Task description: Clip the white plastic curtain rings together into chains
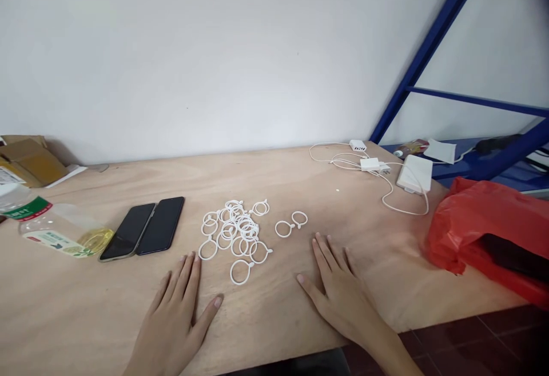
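A loose heap of white plastic rings (pixel 241 273), each with a small eyelet like a curtain ring, lies on the wooden table (pixel 266 330). Two more rings (pixel 283 229) rest a little to the right of the heap. My left hand (pixel 174 313) is flat on the wood at the heap's lower left, fingers stretched out and thumb apart. On the right side, my right hand (pixel 337 287) also lies flat, its fingertips just below the two separate rings. Neither hand holds anything.
Two dark phones (pixel 159 226) lie side by side at the left, near a tilted clear bottle (pixel 60 233). A cardboard box (pixel 34 161) stands behind them. White cables and a charger (pixel 369 164) lie back right, beside a white power bank (pixel 415 174) and a red plastic bag (pixel 463 221).
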{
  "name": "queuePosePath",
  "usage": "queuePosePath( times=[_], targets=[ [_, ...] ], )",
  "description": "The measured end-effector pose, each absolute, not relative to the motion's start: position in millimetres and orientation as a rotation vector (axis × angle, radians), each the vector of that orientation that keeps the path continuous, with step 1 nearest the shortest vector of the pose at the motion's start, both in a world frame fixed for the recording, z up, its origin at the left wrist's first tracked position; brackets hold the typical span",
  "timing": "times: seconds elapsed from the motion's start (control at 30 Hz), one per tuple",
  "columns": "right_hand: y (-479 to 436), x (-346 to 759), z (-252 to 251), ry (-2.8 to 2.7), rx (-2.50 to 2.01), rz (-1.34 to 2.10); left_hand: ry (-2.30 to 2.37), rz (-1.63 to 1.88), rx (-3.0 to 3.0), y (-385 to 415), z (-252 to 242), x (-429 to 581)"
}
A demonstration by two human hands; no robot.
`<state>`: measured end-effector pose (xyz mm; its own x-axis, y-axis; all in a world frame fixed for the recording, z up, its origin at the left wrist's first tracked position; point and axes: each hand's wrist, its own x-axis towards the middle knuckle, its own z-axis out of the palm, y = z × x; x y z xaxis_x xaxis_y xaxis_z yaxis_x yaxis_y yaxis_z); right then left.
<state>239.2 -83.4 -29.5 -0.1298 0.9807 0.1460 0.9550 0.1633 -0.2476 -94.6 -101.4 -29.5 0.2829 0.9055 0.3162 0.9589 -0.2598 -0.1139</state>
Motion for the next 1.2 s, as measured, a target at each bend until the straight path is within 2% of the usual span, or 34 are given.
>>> queuePosePath(
  times=[0.4, 0.67, 0.83, 1.03, 1.2],
  targets=[
    [-82, 242, -17, -2.352, -1.794, 0.211, -1.702, -0.302, -2.303, -102, -29, -97],
    [-84, 236, -10, -2.374, -1.908, 0.256, -1.758, -0.304, -2.303, -104, -26, -95],
    [-83, 240, -16, -2.344, -1.875, 0.252, -1.888, -0.376, -2.324, -101, -28, -98],
    [-83, 243, -20, -2.287, -1.817, 0.257, -2.024, -0.452, -2.385, -58, -27, -84],
    [-84, 244, -19, -2.249, -1.795, 0.292, -2.002, -0.372, -2.497, -5, -22, -53]
  ],
)
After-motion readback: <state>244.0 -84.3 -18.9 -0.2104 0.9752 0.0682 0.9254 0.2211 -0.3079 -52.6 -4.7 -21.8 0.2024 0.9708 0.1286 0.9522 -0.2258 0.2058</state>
